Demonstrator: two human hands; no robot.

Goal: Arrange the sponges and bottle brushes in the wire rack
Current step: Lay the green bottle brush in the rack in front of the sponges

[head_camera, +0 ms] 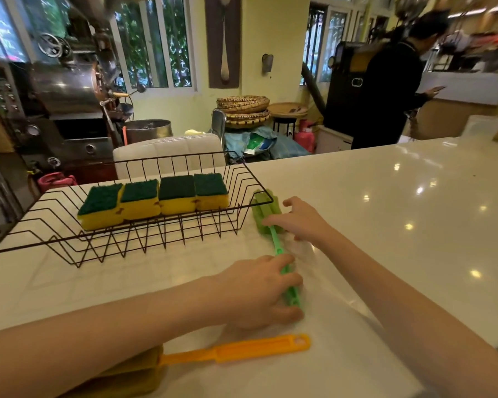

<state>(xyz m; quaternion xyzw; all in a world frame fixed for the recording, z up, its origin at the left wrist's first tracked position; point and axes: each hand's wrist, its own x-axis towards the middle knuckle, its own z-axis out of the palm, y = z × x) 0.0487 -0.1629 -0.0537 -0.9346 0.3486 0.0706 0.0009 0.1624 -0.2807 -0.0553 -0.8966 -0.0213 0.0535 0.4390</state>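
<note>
Green bottle brush (279,248) lies lengthwise, head toward the wire rack (156,225); left hand (259,291) grips its handle; right hand (302,218), fingers loose, touches its neck

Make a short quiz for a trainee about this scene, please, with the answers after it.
1. How many sponges sit in the wire rack?
2. True or false: the green bottle brush is already inside the rack.
3. Which hand touches the green brush's handle: A) left hand, B) right hand, C) neither?

Key: 1. Four, in a row. 2. False; it lies on the counter beside the rack. 3. A; the right hand is at its sponge head.
</note>
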